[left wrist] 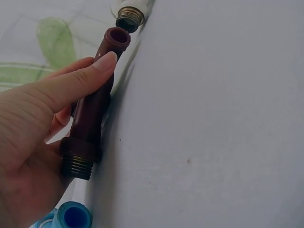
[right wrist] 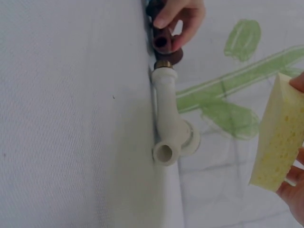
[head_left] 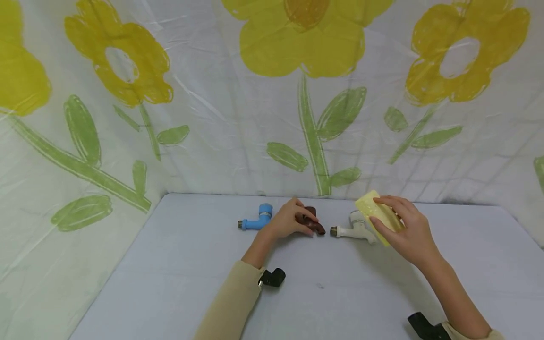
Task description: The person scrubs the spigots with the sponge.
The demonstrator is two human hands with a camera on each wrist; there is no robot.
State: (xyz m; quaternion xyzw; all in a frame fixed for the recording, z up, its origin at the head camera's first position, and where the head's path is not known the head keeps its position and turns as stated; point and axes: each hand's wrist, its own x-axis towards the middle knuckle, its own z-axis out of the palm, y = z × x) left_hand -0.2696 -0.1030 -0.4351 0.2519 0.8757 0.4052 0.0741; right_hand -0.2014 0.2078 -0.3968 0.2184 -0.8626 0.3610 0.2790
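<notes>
My left hand (head_left: 290,219) grips a dark brown faucet (head_left: 313,224) at the back of the table. The left wrist view shows the thumb along the body of the brown faucet (left wrist: 90,111), above its threaded end. In my right hand (head_left: 409,231) is a yellow sponge (head_left: 379,216), pinched between thumb and fingers and raised off the table. A white faucet (head_left: 354,230) with a brass-coloured thread lies just left of the sponge. To the left of the brown one lies a blue faucet (head_left: 258,218); its open spout shows at the bottom of the left wrist view.
The white-covered table (head_left: 340,302) ends at the back against a hanging cloth (head_left: 204,141) printed with yellow flowers and green leaves. Black wrist-worn devices, one at the left sleeve (head_left: 274,277) and one at the right (head_left: 425,326), stick out over the table.
</notes>
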